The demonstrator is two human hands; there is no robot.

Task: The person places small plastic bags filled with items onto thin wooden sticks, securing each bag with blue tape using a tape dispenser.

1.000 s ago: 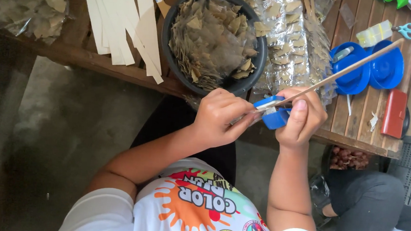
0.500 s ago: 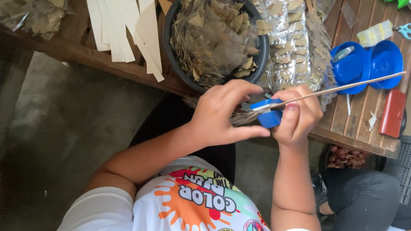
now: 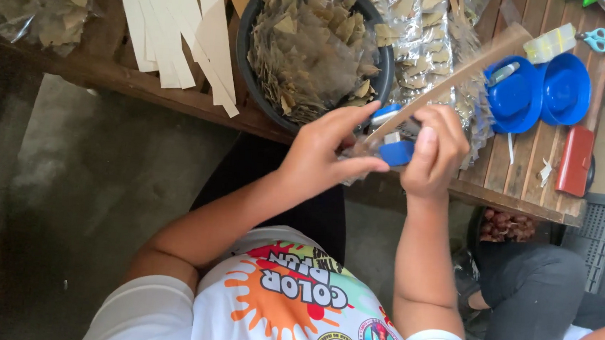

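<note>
Grip: right hand (image 3: 435, 154) clenched around a small blue tool (image 3: 396, 152); left hand (image 3: 325, 150) pinches the lower end of a long tan leaf strip (image 3: 459, 67).
Change: strip tilted steeper than a moment ago, now reaching up over the blue bowls (image 3: 542, 91).
Meaning: probably mid-trimming.
Nearby: black basin (image 3: 249, 74) of folded leaf pieces on the wooden table (image 3: 522, 171).

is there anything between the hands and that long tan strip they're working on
Nothing visible does. The left hand and right hand both already touch the long tan strip near its lower end, beside a small blue piece.
</note>
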